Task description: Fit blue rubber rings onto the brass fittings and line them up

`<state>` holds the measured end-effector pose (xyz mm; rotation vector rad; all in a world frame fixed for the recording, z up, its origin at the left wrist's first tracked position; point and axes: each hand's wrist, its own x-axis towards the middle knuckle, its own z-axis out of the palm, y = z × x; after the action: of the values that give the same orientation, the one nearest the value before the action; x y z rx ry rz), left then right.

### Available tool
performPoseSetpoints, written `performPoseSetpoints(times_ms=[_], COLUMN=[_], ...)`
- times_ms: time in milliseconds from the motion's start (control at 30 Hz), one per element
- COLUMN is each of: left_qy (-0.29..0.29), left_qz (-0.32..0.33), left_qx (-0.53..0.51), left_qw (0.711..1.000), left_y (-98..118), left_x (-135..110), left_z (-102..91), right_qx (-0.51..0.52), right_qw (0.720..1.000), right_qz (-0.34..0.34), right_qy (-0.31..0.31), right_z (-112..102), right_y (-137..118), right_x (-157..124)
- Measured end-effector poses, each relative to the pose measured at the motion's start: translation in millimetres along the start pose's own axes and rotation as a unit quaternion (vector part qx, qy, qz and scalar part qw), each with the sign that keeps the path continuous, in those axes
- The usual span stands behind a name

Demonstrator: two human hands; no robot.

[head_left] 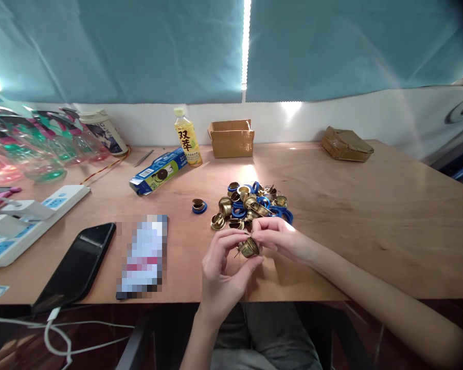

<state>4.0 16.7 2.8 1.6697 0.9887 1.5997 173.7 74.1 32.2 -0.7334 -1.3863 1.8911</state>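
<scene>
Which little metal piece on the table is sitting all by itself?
The metal piece with the blue ring, left of the pile. Bare table surrounds it; the others are bunched together, except one in the left hand.

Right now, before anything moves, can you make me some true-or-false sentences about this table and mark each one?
1. The left hand holds a brass-coloured metal piece. True.
2. The right hand is far from the left hand. False: the right hand's fingertips are right by the metal piece.
3. Nothing in the pile is blue. False: blue rings lie in the pile.
4. The black phone lies to the left of the pile. True.
5. The yellow bottle is lying on its side. False: the yellow bottle is standing up.
</scene>
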Motion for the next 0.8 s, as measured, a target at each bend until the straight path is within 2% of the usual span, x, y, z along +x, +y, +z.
performPoseSetpoints(times_ms=[800], left_qy=[0.006], left_qz=[-0.010], left_qx=[-0.015], left_qw=[1.000], left_y=[0.6], left_x=[-2.8], left_z=[-1.8], right_qx=[-0.024], right_qw=[0.999], right_qz=[-0.033], right_qy=[-0.012], right_z=[-1.8], right_y=[-0.2], right_x=[0.0])
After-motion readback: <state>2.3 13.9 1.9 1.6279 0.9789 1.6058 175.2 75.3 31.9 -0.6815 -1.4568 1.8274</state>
